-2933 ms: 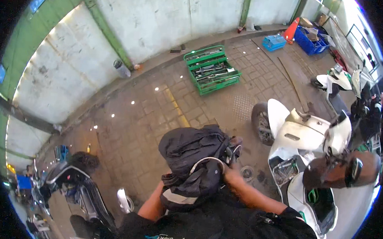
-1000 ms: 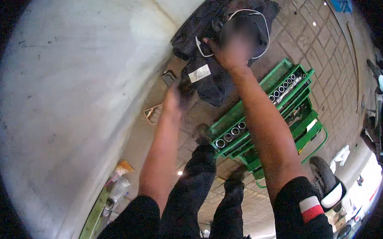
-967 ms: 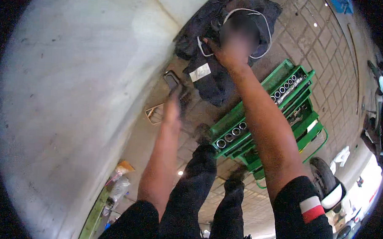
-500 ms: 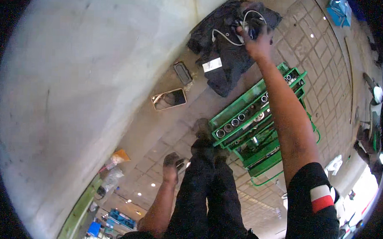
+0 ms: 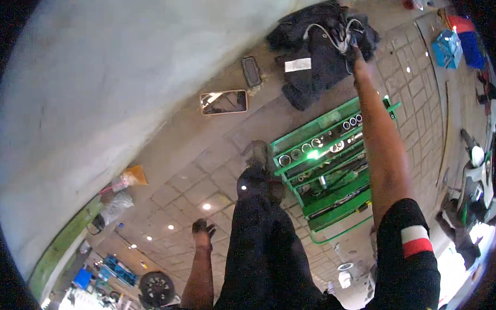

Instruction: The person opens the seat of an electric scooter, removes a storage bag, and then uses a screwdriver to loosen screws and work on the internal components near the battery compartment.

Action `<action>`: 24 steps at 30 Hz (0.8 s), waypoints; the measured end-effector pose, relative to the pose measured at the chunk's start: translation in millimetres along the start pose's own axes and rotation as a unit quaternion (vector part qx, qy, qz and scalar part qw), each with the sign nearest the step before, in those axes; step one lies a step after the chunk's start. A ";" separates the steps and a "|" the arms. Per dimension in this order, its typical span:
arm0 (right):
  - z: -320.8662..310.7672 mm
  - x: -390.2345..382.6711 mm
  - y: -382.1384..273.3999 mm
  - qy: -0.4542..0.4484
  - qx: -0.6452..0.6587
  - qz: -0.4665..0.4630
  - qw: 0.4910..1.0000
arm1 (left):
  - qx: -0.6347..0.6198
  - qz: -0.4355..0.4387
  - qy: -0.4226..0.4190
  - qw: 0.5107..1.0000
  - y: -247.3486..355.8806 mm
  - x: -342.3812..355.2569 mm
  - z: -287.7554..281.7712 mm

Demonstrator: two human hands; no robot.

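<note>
My right hand [image 5: 357,59] reaches onto a dark cloth bundle [image 5: 322,75] with a pale label and a white cord [image 5: 327,35], its fingers closed at the cord on something I cannot make out. My left hand [image 5: 203,230] hangs low beside my dark-trousered legs, fingers apart and empty. Left of the bundle lie a black slab-like object [image 5: 251,71] and a phone [image 5: 224,103] in a pale frame. An open green cantilever toolbox [image 5: 333,212] with sockets and tools is below the bundle, under my right forearm.
A pale wall [image 5: 108,95] fills the left side. Plastic bags [image 5: 118,208] lie by a green rail [image 5: 64,241]. Blue containers [image 5: 447,49] stand at upper right; scooter parts [image 5: 476,185] are at the right edge. A wheel [image 5: 156,291] and tools are at lower left.
My left hand has pulled back from beside the bundle to low by my legs. My right hand stays at the bundle as the view shifts. Earlier I held the bundle in both hands.
</note>
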State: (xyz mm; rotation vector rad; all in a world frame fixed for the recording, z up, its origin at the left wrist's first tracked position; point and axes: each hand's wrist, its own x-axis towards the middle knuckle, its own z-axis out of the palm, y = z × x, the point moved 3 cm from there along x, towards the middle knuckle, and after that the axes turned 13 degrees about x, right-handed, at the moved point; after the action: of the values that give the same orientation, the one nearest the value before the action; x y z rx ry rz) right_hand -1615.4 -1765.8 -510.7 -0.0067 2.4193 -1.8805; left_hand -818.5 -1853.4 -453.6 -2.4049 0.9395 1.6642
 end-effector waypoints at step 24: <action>143.3 -70.4 -97.6 -0.149 -0.386 -0.214 0.885 | 0.169 0.172 0.054 0.969 -287.6 7.9 -179.3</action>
State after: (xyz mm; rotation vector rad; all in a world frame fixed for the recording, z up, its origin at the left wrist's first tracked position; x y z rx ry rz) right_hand -1540.4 -1925.1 -447.2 -0.8577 2.8815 -0.7653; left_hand -520.1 -1692.8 -466.2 -2.2101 1.5899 1.3246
